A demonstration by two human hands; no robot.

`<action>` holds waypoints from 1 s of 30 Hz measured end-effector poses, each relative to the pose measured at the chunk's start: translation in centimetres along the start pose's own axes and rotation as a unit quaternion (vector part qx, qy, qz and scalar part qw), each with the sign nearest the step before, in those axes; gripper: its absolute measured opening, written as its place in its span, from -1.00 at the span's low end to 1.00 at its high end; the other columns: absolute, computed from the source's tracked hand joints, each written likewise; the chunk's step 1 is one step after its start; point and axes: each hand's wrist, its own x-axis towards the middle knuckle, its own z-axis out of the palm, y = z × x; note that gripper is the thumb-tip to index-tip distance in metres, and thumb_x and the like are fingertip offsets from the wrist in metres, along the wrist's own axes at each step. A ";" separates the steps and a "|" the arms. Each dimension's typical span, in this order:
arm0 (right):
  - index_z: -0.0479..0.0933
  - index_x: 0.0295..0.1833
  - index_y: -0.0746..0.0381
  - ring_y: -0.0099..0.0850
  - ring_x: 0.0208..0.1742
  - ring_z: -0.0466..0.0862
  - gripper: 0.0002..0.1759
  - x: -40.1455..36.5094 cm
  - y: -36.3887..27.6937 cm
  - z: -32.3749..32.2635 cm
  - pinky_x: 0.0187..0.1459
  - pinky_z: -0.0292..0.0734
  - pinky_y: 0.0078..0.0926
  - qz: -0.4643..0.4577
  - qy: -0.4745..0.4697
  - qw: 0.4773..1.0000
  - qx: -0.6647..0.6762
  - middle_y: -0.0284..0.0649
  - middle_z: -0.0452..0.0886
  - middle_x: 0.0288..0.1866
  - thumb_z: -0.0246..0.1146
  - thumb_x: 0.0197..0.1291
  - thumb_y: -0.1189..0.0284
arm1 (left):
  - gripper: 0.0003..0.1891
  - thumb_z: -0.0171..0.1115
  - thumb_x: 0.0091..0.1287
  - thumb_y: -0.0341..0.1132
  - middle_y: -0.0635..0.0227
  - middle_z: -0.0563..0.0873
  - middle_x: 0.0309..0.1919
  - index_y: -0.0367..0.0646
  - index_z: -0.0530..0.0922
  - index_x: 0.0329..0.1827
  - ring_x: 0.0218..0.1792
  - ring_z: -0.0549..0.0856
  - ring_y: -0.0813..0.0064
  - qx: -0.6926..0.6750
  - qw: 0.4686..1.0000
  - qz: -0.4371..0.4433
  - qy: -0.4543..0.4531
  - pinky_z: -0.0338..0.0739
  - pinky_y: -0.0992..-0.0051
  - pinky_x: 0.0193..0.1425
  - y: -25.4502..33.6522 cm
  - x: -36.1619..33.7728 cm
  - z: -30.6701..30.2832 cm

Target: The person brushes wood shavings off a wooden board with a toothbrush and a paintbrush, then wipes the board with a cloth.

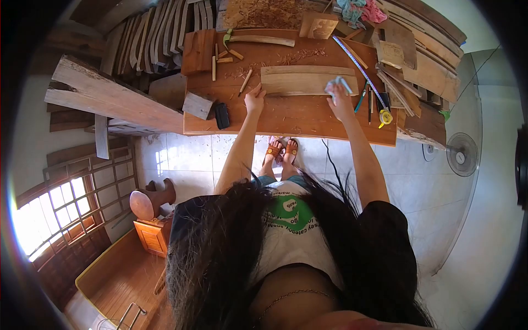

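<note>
A flat wooden board [300,82] lies lengthwise on the workbench in front of me. My left hand [254,100] is closed at the board's lower left corner, its fingers pinching the edge. Over the right part of the board is my right hand [340,103], with its fingers closed on a crumpled light-blue cloth [333,87]. The cloth appears to touch the board's surface. A thin wooden stick [245,81] lies just above my left hand. Beside my right hand are a teal pen [361,98] and several slim tools.
The brown workbench [297,118] carries wood shavings [305,55], a wooden block [198,105], a black case-like object [222,115] and a yellow tape measure [385,117] with its blade pulled out. Stacked planks [159,38] border the bench. A fan [461,154] stands at right.
</note>
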 end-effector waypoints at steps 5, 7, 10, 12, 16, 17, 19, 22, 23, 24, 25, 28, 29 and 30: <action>0.17 0.52 0.32 0.09 0.60 0.12 -0.16 0.5 -1.3 0.6 0.53 0.04 0.06 0.070 0.023 0.997 -0.007 0.19 0.13 0.58 0.24 0.29 0.06 | -0.55 0.38 0.24 -0.49 0.03 0.74 0.06 -0.25 0.61 0.24 0.10 0.74 0.34 0.031 0.999 -0.020 -0.004 0.58 0.48 0.18 1.3 -0.2 -0.4; 0.17 0.52 0.32 0.07 0.60 0.11 -0.16 0.7 -2.0 0.5 0.53 0.05 0.06 -0.031 0.021 0.998 0.059 0.16 0.11 0.60 0.24 0.29 0.05 | -0.55 0.38 0.24 -0.49 0.03 0.74 0.06 -0.26 0.61 0.24 0.09 0.75 0.35 0.028 0.999 -0.020 -0.003 0.59 0.49 0.17 0.7 0.0 -0.1; 0.16 0.52 0.29 0.04 0.61 0.11 -0.16 0.6 -2.1 -0.1 0.52 0.06 0.12 -0.031 -0.045 0.998 0.044 0.11 0.07 0.61 0.23 0.29 0.06 | -0.54 0.38 0.23 -0.50 0.03 0.74 0.06 -0.27 0.61 0.24 0.08 0.75 0.36 0.001 1.000 -0.012 -0.001 0.60 0.50 0.15 0.1 0.3 0.1; 0.15 0.53 0.27 0.03 0.61 0.10 -0.17 1.0 -0.9 -0.3 0.52 0.06 0.12 0.072 -0.001 0.997 -0.005 0.10 0.06 0.62 0.22 0.30 0.08 | -0.54 0.39 0.22 -0.50 0.04 0.75 0.06 -0.28 0.61 0.24 0.06 0.76 0.37 -0.009 1.000 -0.024 -0.006 0.61 0.51 0.14 -0.1 0.5 0.1; 0.15 0.54 0.26 0.06 0.61 0.10 -0.14 1.6 -2.5 1.3 0.56 -0.01 0.06 0.232 0.072 0.970 -0.024 0.15 0.07 0.61 0.23 0.27 0.05 | -0.53 0.40 0.21 -0.50 0.06 0.75 0.05 -0.29 0.60 0.23 0.04 0.76 0.39 0.025 0.998 -0.056 -0.027 0.62 0.52 0.11 0.2 1.1 -0.4; 0.15 0.54 0.27 0.07 0.61 0.10 -0.13 2.0 -3.6 1.2 0.56 -0.02 0.04 0.244 0.079 0.966 -0.035 0.17 0.07 0.60 0.24 0.26 0.03 | -0.53 0.40 0.21 -0.50 0.06 0.75 0.05 -0.29 0.60 0.23 0.04 0.77 0.39 0.036 0.997 -0.059 -0.026 0.63 0.52 0.11 0.5 1.0 -0.4; 0.16 0.53 0.29 0.10 0.60 0.10 -0.09 3.6 -5.0 2.5 0.57 -0.04 0.01 0.162 0.060 0.985 -0.022 0.19 0.09 0.59 0.27 0.22 -0.01 | -0.52 0.40 0.21 -0.50 0.07 0.75 0.05 -0.29 0.60 0.24 0.04 0.76 0.39 0.027 0.998 -0.058 -0.023 0.63 0.52 0.11 0.2 1.1 -0.1; 0.20 0.50 0.29 0.08 0.59 0.13 -0.10 6.1 -9.9 3.5 0.57 -0.01 0.00 0.054 0.038 0.997 0.047 0.15 0.14 0.57 0.30 0.21 -0.01 | -0.52 0.39 0.21 -0.52 0.07 0.75 0.07 -0.30 0.60 0.24 0.07 0.75 0.39 -0.008 0.999 -0.051 -0.016 0.62 0.51 0.14 -1.1 1.4 0.2; 0.23 0.48 0.29 0.07 0.59 0.14 -0.12 6.9 -11.7 3.1 0.57 0.00 -0.01 0.025 0.011 0.997 0.067 0.13 0.16 0.56 0.30 0.21 -0.01 | -0.52 0.38 0.21 -0.52 0.07 0.74 0.07 -0.31 0.60 0.24 0.08 0.75 0.39 -0.007 0.999 -0.048 -0.015 0.62 0.51 0.14 -1.0 1.2 0.2; 0.23 0.48 0.29 0.06 0.59 0.15 -0.13 7.7 -13.4 3.2 0.56 0.01 0.00 -0.012 -0.008 0.998 0.067 0.12 0.18 0.56 0.30 0.21 -0.01 | -0.52 0.38 0.21 -0.53 0.07 0.74 0.08 -0.31 0.59 0.24 0.09 0.74 0.39 -0.006 0.999 -0.045 -0.016 0.61 0.51 0.15 -0.6 1.2 0.2; 0.24 0.47 0.28 0.04 0.58 0.16 -0.14 8.3 -14.6 3.9 0.56 0.01 0.01 -0.047 -0.030 0.996 0.067 0.11 0.19 0.55 0.30 0.21 -0.01 | -0.52 0.38 0.21 -0.53 0.07 0.74 0.08 -0.32 0.59 0.24 0.10 0.74 0.40 -0.001 0.999 -0.041 -0.015 0.61 0.51 0.15 0.1 0.9 0.0; 0.22 0.52 0.15 -0.03 0.59 0.18 -0.14 9.2 -17.2 2.9 0.55 0.03 0.02 -0.138 -0.070 0.988 -0.012 0.01 0.17 0.59 0.30 0.21 -0.03 | -0.53 0.37 0.21 -0.54 0.06 0.75 0.06 -0.35 0.59 0.23 0.08 0.75 0.41 0.008 0.999 -0.051 -0.002 0.61 0.51 0.14 1.5 0.2 0.1; 0.22 0.53 0.12 -0.03 0.58 0.19 -0.14 9.1 -17.9 1.7 0.54 0.06 0.02 -0.162 -0.092 0.982 -0.042 -0.01 0.16 0.60 0.31 0.21 -0.01 | -0.54 0.37 0.21 -0.54 0.07 0.76 0.05 -0.34 0.60 0.22 0.07 0.75 0.41 0.008 0.999 -0.046 -0.006 0.61 0.51 0.13 1.5 0.3 0.0; 0.11 0.59 0.07 -0.10 0.61 0.15 -0.06 9.6 -17.7 1.3 0.53 0.02 0.09 -0.157 -0.136 0.975 -0.076 -0.10 0.14 0.62 0.26 0.22 -0.11 | -0.54 0.37 0.20 -0.54 0.07 0.76 0.03 -0.33 0.60 0.22 0.06 0.76 0.41 0.009 0.999 -0.045 -0.009 0.62 0.51 0.12 1.4 0.1 -0.1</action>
